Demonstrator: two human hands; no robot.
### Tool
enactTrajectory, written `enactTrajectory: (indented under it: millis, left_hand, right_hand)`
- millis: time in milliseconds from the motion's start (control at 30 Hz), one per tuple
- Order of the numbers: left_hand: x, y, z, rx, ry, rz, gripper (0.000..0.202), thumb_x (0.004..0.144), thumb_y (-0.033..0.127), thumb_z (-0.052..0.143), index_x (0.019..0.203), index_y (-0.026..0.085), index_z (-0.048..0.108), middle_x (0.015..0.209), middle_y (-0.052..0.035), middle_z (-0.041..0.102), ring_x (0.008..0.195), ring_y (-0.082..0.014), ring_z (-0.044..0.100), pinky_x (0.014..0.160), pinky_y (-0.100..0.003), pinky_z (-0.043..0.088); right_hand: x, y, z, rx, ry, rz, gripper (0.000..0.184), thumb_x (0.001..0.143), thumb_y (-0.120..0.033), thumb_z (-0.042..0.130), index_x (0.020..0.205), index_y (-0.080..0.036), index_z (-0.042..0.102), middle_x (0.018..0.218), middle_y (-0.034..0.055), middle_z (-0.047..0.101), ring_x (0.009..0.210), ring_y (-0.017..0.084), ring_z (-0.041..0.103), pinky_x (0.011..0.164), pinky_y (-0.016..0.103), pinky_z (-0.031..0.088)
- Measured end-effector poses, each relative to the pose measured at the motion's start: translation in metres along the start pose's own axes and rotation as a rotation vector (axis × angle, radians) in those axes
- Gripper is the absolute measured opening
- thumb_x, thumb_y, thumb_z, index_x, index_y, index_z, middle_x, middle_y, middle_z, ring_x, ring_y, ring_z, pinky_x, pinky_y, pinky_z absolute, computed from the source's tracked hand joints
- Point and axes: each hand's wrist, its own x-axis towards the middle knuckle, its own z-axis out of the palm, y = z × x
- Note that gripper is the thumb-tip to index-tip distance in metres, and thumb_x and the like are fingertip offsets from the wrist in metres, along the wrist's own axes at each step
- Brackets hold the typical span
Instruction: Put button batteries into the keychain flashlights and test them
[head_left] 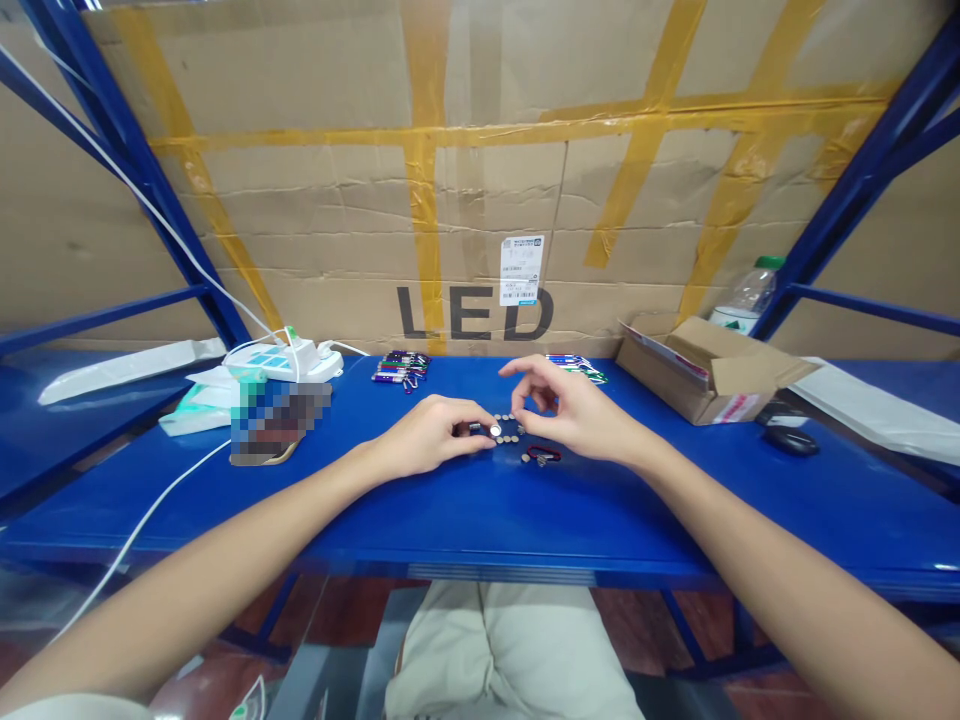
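Note:
My left hand (435,435) rests on the blue table (480,500) with its fingers closed round a small silver cylinder (487,430), which looks like a tiny flashlight body. My right hand (570,410) hovers just to its right, thumb and forefinger pinched together near several small round button cells (510,428) lying in a cluster on the table. I cannot make out whether anything sits in that pinch. A small red part with a clip (544,455) lies below my right hand.
Two piles of small coloured keychain flashlights lie at the back, one at the left (401,370) and one behind my right hand (577,365). An open cardboard box (705,375), a bottle (746,295), a computer mouse (791,440), a white power strip (281,360) and a cardboard wall also stand here.

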Motion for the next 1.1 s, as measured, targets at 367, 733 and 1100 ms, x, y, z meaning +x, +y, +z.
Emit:
enactTrajectory:
  millis: [367,733,1100]
  left_hand:
    - [0.002,-0.01,-0.001,0.003,0.077,-0.109,0.027,0.096,0.042,0.077,0.105,0.017,0.082,0.093,-0.003,0.081,0.066,-0.0134,0.062,0.067,-0.026,0.046]
    - [0.002,-0.009,-0.001,0.002,0.091,-0.081,0.024,0.096,0.039,0.078,0.105,0.017,0.082,0.088,-0.0019,0.08,0.064,-0.0121,0.06,0.067,-0.024,0.045]
    - [-0.001,-0.002,0.003,0.013,-0.016,0.034,0.023,0.101,0.036,0.073,0.113,0.018,0.082,0.093,-0.0032,0.076,0.07,-0.0131,0.059,0.07,-0.026,0.045]
  right_hand:
    - [-0.002,0.001,-0.004,-0.225,-0.447,0.095,0.022,0.087,-0.019,0.072,0.108,-0.023,0.065,0.095,0.0011,0.079,0.083,0.02,0.068,0.074,0.03,0.047]
    - [-0.002,0.0,-0.005,-0.178,-0.347,0.087,0.031,0.084,-0.013,0.068,0.112,-0.023,0.062,0.095,0.0005,0.077,0.08,0.018,0.064,0.073,0.029,0.048]
    - [-0.003,0.001,0.005,-0.016,-0.031,-0.02,0.032,0.093,-0.025,0.071,0.121,-0.025,0.057,0.103,0.0021,0.075,0.076,0.016,0.054,0.071,0.03,0.047]
